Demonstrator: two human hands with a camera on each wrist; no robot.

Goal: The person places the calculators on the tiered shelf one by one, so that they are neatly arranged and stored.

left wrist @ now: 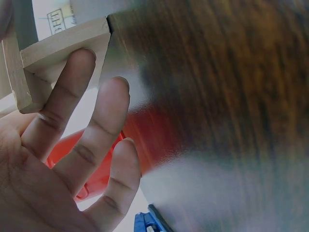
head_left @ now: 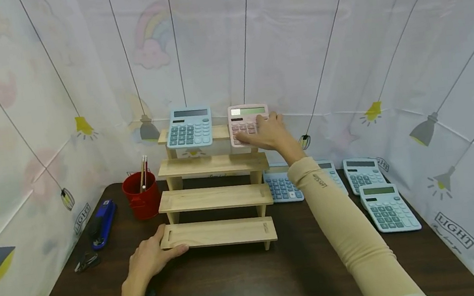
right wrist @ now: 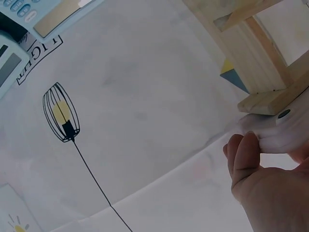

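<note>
Because the pink calculator (head_left: pixel 245 119) stands at the right end of the wooden rack's (head_left: pixel 212 165) top step (head_left: pixel 220 132), its lower edge showing below the plank's front, a slip there seems the likeliest mishap. The right hand (head_left: pixel 269 135) grips it, thumb over the lower keys and fingers at the right edge; letting go before its base is seated would probably send it sliding down the lower steps (whether the plank carries its weight, I cannot tell). A nudge leftward might push it against the light-blue calculator (head_left: pixel 189 127) on the same step, though a gap separates them. The left hand (head_left: pixel 149 258) holds the left end of the lowest step (head_left: pixel 218 233) between thumb and forefinger, its other fingers loosely extended; should it pull unevenly, the rack could twist and shake both calculators loose. Withdrawn carelessly, the right sleeve (head_left: pixel 341 219) might sweep the blue calculators (head_left: pixel 282 187) lying beside the rack.
</note>
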